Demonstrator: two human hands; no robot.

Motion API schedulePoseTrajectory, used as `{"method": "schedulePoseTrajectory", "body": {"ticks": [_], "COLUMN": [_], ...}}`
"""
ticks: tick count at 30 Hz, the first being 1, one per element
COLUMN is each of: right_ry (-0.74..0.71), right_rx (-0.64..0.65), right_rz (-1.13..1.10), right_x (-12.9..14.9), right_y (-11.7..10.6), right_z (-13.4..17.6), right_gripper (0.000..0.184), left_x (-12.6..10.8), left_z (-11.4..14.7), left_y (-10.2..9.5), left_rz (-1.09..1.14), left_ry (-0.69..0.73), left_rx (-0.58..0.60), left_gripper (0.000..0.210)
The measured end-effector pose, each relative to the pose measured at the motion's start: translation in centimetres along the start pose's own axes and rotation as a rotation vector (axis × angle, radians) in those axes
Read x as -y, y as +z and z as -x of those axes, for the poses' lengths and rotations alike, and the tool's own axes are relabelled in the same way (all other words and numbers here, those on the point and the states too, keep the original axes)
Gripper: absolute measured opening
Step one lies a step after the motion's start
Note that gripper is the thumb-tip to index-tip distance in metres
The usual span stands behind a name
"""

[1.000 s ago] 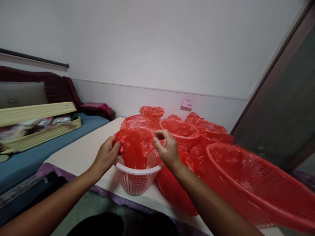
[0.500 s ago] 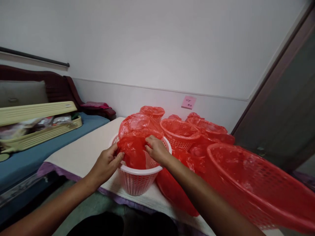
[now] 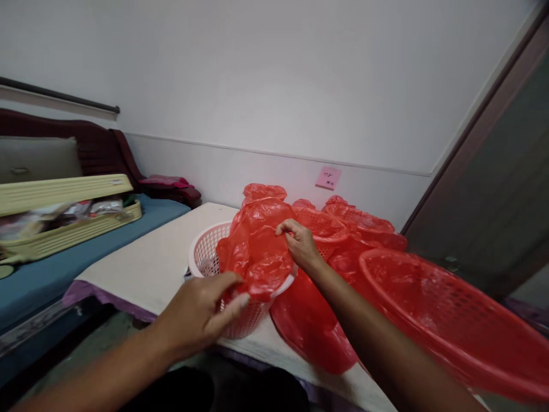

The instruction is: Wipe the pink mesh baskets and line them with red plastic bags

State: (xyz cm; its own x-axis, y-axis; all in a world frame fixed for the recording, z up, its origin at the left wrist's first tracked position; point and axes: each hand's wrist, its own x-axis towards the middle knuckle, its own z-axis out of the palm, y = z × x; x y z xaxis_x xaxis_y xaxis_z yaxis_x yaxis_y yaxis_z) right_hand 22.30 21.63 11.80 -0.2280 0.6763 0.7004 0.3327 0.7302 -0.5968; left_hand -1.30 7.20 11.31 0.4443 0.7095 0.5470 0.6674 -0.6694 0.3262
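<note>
A thin red plastic bag (image 3: 268, 252) is spread open above and partly inside a white perforated plastic basket (image 3: 210, 243). My right hand (image 3: 302, 243) pinches the bag's right edge between thumb and fingers. At the front rim my left hand (image 3: 199, 309) is closed at the bag's near edge, with thumb and forefinger around the film; motion slightly blurs this hand. The basket stands upright, its right side largely covered by the bag.
Red-bag-lined baskets crowd the right side, including a large one (image 3: 450, 320). Loose red plastic (image 3: 313, 326) lies beside the white basket on the cloth-covered table (image 3: 141, 266). To the left, an open yellow case (image 3: 86, 229) rests on a blue bed (image 3: 167, 212). A pink note (image 3: 328, 178) hangs on the wall.
My left hand has come nearer and down to the front rim. My right hand has moved right and up, drawing the bag wider and rightward over the basket.
</note>
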Motion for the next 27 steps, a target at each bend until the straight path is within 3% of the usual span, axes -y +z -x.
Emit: {"method": "schedulePoseTrajectory", "body": {"ticks": [3, 5, 9, 12, 14, 17, 21, 25, 27], "right_ry": [-0.032, -0.050, -0.063, -0.051, -0.034, 0.024, 0.116, 0.129, 0.119], "right_rx": [0.109, 0.192, 0.305, 0.312, 0.263, 0.053, -0.253, -0.275, -0.249], "right_rz": [0.004, 0.002, -0.012, -0.009, 0.005, 0.045, 0.099, 0.113, 0.115], "right_x": [0.1, 0.4, 1.0, 0.9, 0.4, -0.8, -2.2, -2.4, -2.3], "right_y": [0.8, 1.7, 2.8, 2.7, 2.2, 0.7, -1.0, -0.3, 0.7], "right_z": [1.0, 1.6, 2.4, 2.5, 2.4, 1.7, 0.7, 1.1, 1.7], "right_gripper": [0.015, 0.017, 0.020, 0.021, 0.019, 0.016, 0.014, 0.013, 0.013], "left_x": [0.9, 1.6, 3.5, 5.8, 7.5, 9.4, 9.5, 8.5, 8.5], "left_z": [-1.8, -3.6, -7.0, -7.8, -7.5, -6.7, -6.4, -6.7, -6.9], "left_y": [-1.2, -1.8, -1.4, -0.5, -0.1, 0.3, 1.1, 3.1, 4.0], "left_rz": [-0.037, -0.068, -0.006, 0.019, 0.029, 0.077, 0.254, 0.386, 0.441], "left_ry": [0.060, 0.143, 0.079, -0.032, -0.150, -0.324, -0.433, -0.468, -0.499], "left_rx": [-0.193, -0.238, -0.054, 0.120, 0.228, 0.364, 0.534, 0.597, 0.624], "left_gripper": [0.018, 0.022, 0.039, 0.046, 0.051, 0.058, 0.058, 0.037, 0.040]}}
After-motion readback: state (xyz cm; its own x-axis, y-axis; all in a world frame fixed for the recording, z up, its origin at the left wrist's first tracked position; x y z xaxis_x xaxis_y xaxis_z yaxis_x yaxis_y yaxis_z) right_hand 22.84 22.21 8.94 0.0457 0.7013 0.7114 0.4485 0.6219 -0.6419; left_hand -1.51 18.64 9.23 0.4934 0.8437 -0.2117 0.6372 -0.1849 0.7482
